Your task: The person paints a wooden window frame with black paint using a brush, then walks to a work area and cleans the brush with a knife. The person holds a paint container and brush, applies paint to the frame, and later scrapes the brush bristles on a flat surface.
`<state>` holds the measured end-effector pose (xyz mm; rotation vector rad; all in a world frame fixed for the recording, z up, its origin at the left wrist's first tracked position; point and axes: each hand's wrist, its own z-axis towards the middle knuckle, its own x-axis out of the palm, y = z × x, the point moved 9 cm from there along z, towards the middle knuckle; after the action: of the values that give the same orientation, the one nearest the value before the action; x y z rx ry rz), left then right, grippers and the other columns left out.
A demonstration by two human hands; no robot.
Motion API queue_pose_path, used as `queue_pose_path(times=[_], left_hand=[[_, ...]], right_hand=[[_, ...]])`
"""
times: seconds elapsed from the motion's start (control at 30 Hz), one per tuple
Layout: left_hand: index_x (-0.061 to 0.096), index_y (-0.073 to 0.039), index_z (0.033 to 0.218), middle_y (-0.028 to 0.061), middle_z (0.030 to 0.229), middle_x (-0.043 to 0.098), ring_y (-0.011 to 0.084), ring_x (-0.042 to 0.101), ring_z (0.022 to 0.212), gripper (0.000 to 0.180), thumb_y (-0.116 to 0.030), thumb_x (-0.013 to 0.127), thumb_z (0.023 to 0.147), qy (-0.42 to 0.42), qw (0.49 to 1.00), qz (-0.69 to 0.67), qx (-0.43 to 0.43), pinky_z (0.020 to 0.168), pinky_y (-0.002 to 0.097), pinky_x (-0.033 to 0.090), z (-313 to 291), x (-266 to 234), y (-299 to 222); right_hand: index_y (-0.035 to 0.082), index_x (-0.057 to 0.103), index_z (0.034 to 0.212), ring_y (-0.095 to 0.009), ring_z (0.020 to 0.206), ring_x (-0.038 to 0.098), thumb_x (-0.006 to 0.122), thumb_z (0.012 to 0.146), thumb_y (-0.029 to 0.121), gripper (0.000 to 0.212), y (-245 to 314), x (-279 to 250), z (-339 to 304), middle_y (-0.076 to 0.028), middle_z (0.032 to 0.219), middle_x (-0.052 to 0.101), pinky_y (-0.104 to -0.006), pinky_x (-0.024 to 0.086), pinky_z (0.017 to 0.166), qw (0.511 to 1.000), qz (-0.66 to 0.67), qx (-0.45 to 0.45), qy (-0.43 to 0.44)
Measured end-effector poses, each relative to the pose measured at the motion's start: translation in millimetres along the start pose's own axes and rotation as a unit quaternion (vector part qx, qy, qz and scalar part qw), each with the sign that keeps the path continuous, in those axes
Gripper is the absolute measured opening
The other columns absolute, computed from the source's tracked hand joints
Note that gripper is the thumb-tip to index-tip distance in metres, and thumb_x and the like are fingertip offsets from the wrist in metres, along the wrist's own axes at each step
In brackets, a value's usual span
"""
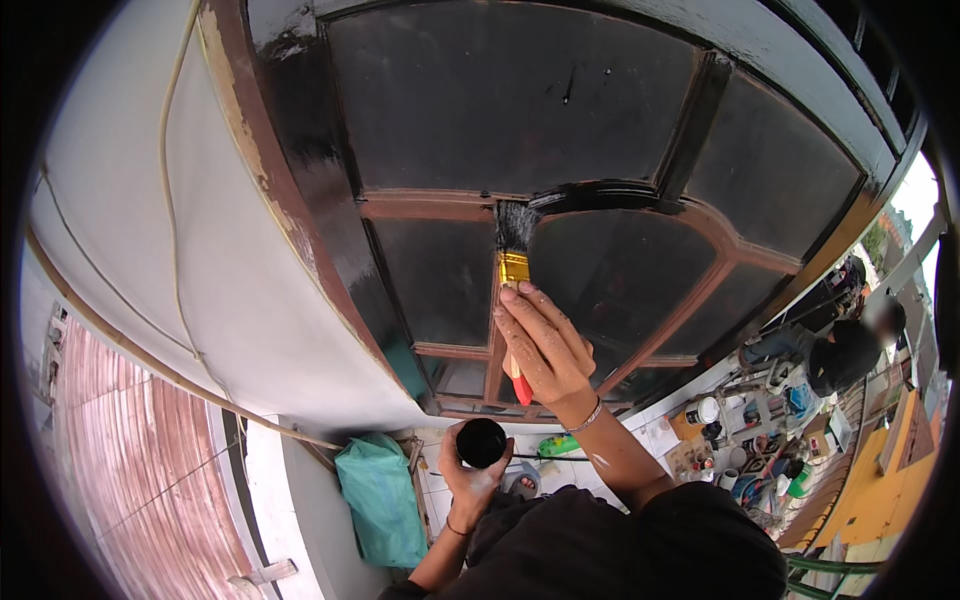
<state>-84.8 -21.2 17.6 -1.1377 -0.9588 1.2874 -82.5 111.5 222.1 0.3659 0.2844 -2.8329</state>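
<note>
The right hand (548,350) grips a paintbrush (514,267), its bristles on the window frame (430,207) where a brown crossbar meets an upright. The brush's long axis runs nearly along that upright, bristles pointing away from the person, red handle end toward them. Apart from it, lower, the left hand (468,484) clasps a cup (481,443), mouth up.

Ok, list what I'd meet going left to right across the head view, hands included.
Red-brown tiled surface → teal bag → left hand holding a black cup → right hand gripping a paintbrush → white bucket → person in a black top.
</note>
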Motion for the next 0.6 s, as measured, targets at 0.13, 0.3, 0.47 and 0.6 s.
queue_pose_path(times=[0.13, 0.3, 0.47, 0.6], left_hand=[[0.062, -0.001, 0.106, 0.0050, 0.091, 0.066, 0.0134, 0.062, 0.083, 0.046, -0.008, 0.087, 0.069, -0.003, 1.000, 0.011, 0.025, 0.079, 0.0284, 0.051, 1, 0, -6], [0.062, 0.000, 0.104, 0.0053, 0.091, 0.066, 0.0131, 0.062, 0.083, 0.045, -0.009, 0.088, 0.069, -0.013, 1.000, 0.014, 0.011, 0.079, 0.0282, 0.051, -2, -6, -4], [0.062, 0.000, 0.104, 0.0056, 0.091, 0.066, 0.0132, 0.063, 0.082, 0.045, -0.009, 0.088, 0.069, -0.012, 1.000, 0.011, 0.001, 0.079, 0.0282, 0.051, -4, -5, 1], [0.062, 0.000, 0.103, 0.0058, 0.091, 0.066, 0.0136, 0.063, 0.082, 0.045, -0.010, 0.088, 0.069, -0.005, 1.000, 0.013, 0.016, 0.078, 0.0284, 0.051, -5, -5, -3]], right_hand=[[0.001, 0.074, 0.097, -0.028, 0.097, 0.073, 0.078, 0.073, -0.004, 0.025, -5, -12, 5, -0.012, 0.106, 0.073, -0.0319, 0.063, 0.081, 0.991, 0.115, 0.045, -0.045], [-0.005, 0.067, 0.092, -0.027, 0.087, 0.073, 0.074, 0.083, -0.003, 0.012, -66, -39, 6, -0.019, 0.099, 0.073, -0.0325, 0.061, 0.077, 0.965, 0.113, 0.204, -0.119], [-0.006, 0.066, 0.092, -0.028, 0.090, 0.072, 0.073, 0.086, 0.001, 0.012, -60, -46, 3, -0.022, 0.098, 0.071, -0.0368, 0.060, 0.081, 0.945, 0.189, 0.220, -0.155], [-0.006, 0.066, 0.092, -0.028, 0.090, 0.072, 0.073, 0.086, 0.000, 0.011, -70, -42, 5, -0.022, 0.098, 0.071, -0.0364, 0.060, 0.081, 0.959, 0.135, 0.206, -0.138]])
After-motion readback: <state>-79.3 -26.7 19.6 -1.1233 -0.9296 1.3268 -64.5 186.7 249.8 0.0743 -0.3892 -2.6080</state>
